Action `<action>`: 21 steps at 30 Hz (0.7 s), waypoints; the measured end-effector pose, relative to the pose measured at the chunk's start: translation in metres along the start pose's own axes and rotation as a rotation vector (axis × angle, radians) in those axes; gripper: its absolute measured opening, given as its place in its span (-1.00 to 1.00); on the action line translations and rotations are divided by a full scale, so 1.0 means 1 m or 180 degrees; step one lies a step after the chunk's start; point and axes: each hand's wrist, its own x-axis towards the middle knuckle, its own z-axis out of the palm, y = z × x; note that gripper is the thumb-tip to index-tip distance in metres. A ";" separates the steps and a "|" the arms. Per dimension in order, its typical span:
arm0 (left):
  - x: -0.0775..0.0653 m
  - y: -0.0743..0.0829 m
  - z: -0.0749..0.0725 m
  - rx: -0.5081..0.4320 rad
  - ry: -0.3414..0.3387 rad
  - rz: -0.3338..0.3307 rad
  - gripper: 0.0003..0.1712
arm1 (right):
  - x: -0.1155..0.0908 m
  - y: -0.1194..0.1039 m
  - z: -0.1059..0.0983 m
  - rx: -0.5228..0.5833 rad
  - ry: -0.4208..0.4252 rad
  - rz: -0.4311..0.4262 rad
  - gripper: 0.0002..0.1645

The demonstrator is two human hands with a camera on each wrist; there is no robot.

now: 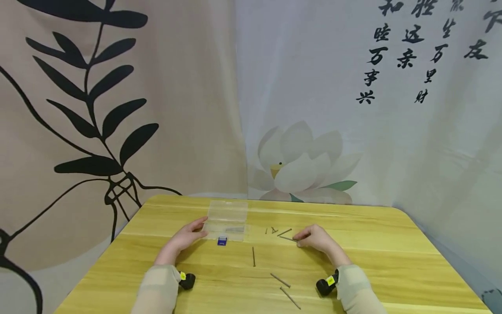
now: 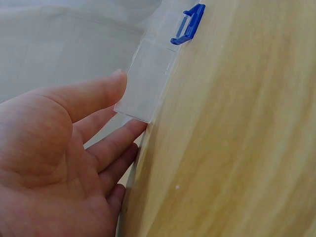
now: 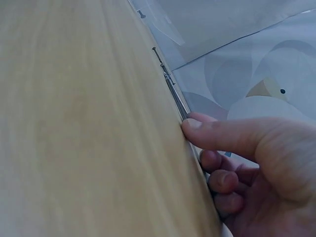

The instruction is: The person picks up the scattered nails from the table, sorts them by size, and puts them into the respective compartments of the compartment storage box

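A clear plastic box (image 1: 227, 210) with a blue latch (image 1: 222, 241) lies opened out flat on the table. My left hand (image 1: 184, 237) touches its left edge, with the thumb by the wall and the fingers loosely straight beside the corner. A greyish patch shows in the box's near half; what it is I cannot tell. To the right, my right hand (image 1: 315, 239) pinches one end of a long nail (image 1: 287, 238) between thumb and fingertips, low over the wood. Another long nail (image 1: 285, 232) is just behind it.
Several small nails (image 1: 273, 230) lie between the box and the right hand. Nearer me, a nail (image 1: 253, 256) points away, and two more, a nail (image 1: 280, 280) and a longer nail (image 1: 290, 298), lie slanted. Behind the wooden table (image 1: 392, 244) hangs a printed curtain (image 1: 196, 109).
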 end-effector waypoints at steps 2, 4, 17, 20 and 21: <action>0.001 0.000 0.001 -0.0017 -0.0010 0.0009 -0.32 | -0.001 0.000 0.000 -0.0042 0.0049 0.0042 -0.81; 0.002 0.000 0.001 -0.0023 -0.0005 0.0015 -0.32 | -0.001 0.000 0.000 -0.0066 0.0085 0.0061 -0.83; 0.000 0.000 0.002 0.0060 0.0023 -0.0015 -0.32 | 0.000 -0.003 0.003 -0.0252 0.0223 0.0066 -0.92; 0.001 0.001 0.002 0.0063 0.0012 -0.0008 -0.32 | 0.000 -0.002 0.004 -0.0255 0.0233 0.0044 -0.93; 0.001 0.002 0.002 0.0068 0.0009 -0.0002 -0.32 | 0.001 -0.002 0.004 -0.0255 0.0234 0.0035 -0.93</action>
